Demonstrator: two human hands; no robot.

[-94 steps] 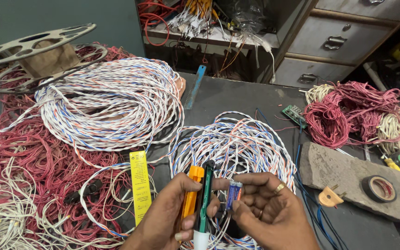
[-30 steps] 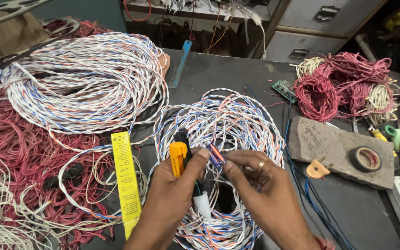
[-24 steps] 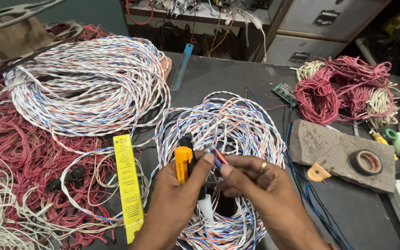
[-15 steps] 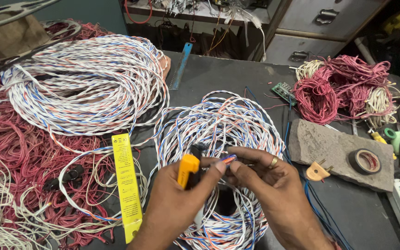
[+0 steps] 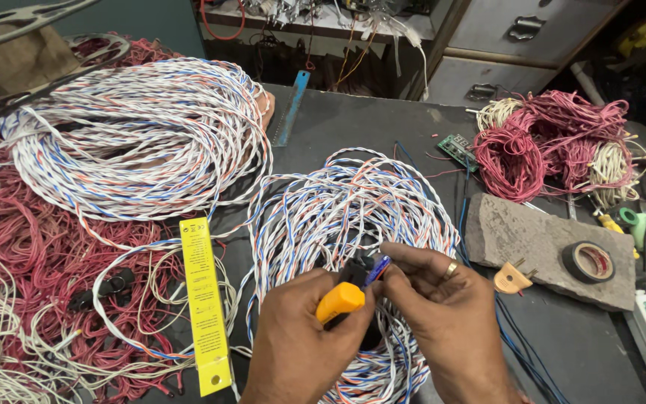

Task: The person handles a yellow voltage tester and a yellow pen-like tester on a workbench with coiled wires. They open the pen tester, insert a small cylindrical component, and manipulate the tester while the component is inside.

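Mid-strip on a wire end, by the look of it: left hand (image 5: 304, 348) closed around an orange-handled stripping tool (image 5: 340, 301), its dark head up at 1 o'clock from the grip; right hand (image 5: 443, 314) at 3 o'clock of the tool, thumb and forefinger pinched on a short blue and red wire end (image 5: 377, 268) set right at the tool's head. Both held just above the near coil of white, blue and orange twisted wire (image 5: 353, 202). Larger coil (image 5: 136, 127) at 10 o'clock, yellow ruler (image 5: 203, 303) at 9 o'clock, black tape roll (image 5: 591, 262) on a stone slab (image 5: 540, 243) at 3 o'clock. Next, probably: steady squeeze and a straight pull, without nicking the strands.
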